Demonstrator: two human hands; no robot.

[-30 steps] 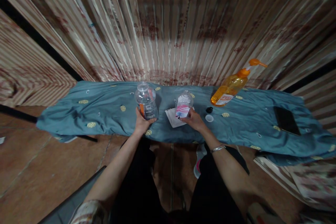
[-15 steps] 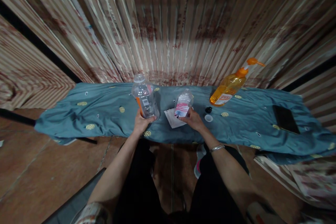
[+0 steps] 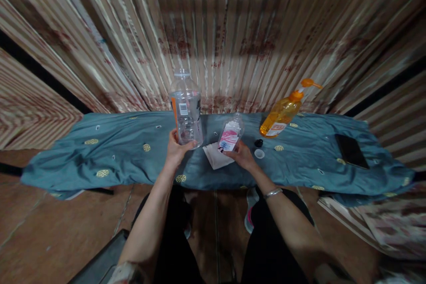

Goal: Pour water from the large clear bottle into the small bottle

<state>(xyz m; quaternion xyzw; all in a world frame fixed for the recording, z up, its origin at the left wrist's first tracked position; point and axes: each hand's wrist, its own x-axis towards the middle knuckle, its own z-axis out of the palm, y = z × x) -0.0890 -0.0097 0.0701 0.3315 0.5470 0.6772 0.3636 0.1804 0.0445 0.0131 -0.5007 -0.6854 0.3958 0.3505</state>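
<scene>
My left hand (image 3: pixel 177 148) grips the lower part of a large clear plastic bottle (image 3: pixel 189 113), which has an orange strip, a barcode label and an uncapped neck. Closed round the base of a smaller clear bottle (image 3: pixel 230 133) with a pink and white label is my right hand (image 3: pixel 242 155). That bottle is also uncapped and leans a little to the right. Under and beside it lies a folded white cloth (image 3: pixel 214 159). Just right of my right hand are a small black cap (image 3: pixel 258 143) and a white cap (image 3: pixel 259 154).
An orange pump bottle (image 3: pixel 278 117) of amber liquid stands at the back right. A flat black object (image 3: pixel 351 151) lies farther right. Blue patterned cloth (image 3: pixel 129 159) covers the narrow table, with a striped curtain (image 3: pixel 213 31) behind it.
My left hand has raised the large bottle and brought it more upright. The right hand still holds the small bottle in nearly the same place. The view has shifted slightly.
</scene>
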